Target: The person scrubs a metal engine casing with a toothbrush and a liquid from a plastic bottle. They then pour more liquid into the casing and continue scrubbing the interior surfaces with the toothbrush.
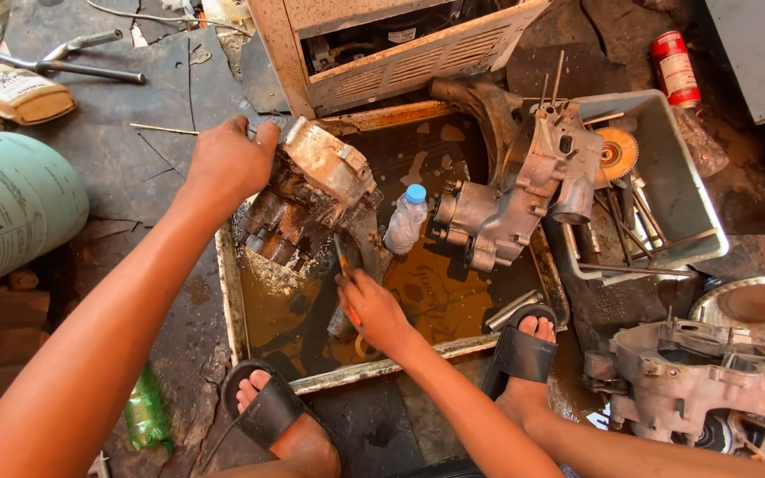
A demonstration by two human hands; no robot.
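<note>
Left hand (227,164) is clenched on top edge of dirty engine casing (312,199), tilted at 11 o'clock of shallow metal tray (232,292) w/ brown oily liquid. Right hand (374,310) is closed around orange-handled tool (344,265), tip touching casing's lower side. Small plastic bottle (406,217) & second engine block (511,199) stand at abt 2 o'clock.

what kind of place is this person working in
Most likely an informal engine repair workshop, worked at floor level. A greasy engine part sits in a metal tray of brown fluid, another engine casing lies beside it, and a grey bin holds tools.
</note>
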